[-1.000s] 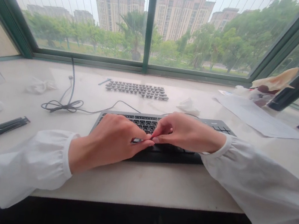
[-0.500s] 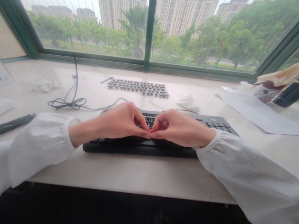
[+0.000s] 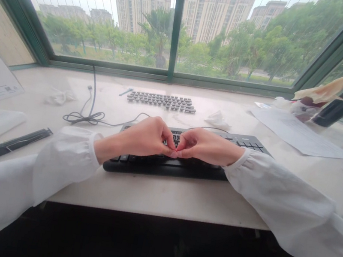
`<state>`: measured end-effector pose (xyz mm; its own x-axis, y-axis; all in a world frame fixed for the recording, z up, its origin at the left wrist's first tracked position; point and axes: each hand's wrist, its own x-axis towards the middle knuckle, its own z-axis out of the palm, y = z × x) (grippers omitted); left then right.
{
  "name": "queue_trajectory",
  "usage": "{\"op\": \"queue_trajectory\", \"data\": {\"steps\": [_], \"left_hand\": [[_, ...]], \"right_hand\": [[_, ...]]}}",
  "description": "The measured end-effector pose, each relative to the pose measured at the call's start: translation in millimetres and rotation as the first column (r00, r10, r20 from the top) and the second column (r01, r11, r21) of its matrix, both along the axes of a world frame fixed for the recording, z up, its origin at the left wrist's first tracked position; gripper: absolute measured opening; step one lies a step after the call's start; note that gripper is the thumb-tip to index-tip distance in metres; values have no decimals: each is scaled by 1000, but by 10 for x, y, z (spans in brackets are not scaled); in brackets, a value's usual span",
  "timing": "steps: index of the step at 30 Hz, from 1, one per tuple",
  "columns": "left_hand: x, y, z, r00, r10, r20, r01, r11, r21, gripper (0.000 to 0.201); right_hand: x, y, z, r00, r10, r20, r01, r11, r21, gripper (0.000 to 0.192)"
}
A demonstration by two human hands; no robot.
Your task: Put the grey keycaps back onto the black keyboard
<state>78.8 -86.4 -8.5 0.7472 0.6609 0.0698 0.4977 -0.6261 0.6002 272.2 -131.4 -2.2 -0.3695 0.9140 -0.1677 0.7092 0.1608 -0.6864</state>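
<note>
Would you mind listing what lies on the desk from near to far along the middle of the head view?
Black keyboard, with left hand and right hand meeting fingertip to fingertip over it → rows of loose keycaps → window frame.

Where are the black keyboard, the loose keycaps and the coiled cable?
black keyboard [image 3: 139,167], head view, on its front edge.
loose keycaps [image 3: 162,101], head view, on the middle of the rows.
coiled cable [image 3: 83,119], head view, on the bundled loop.
</note>
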Motion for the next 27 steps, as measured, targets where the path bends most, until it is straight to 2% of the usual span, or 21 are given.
{"op": "queue_trajectory", "data": {"steps": [4,10,18,20,22,24,27], "left_hand": [[10,42,1,999,-6,-32,5,999,-32,30],[27,99,-2,999,-13,-49,8,995,-96,25],[-42,76,-59,999,-17,28,18,1000,-17,29],[-91,108,-32,997,24,73,-25,999,21,33],[-146,172,0,986,92,140,-107,989,101,35],[-196,255,15,966,163,199,-204,958,204,35],[-254,383,-16,939,265,218,-329,876,352,31]], "right_hand": [[32,22,-31,999,9,-36,-10,1000,-24,20],[43,41,-80,998,26,-56,-26,1000,-11,18],[85,64,-52,996,50,-70,-51,999,-14,26],[143,87,-18,997,-1,-71,4,999,49,31],[212,114,16,992,-108,-67,117,980,161,34],[277,142,39,971,-235,-42,236,926,296,34],[351,182,44,925,-379,-8,339,819,464,28]]}}
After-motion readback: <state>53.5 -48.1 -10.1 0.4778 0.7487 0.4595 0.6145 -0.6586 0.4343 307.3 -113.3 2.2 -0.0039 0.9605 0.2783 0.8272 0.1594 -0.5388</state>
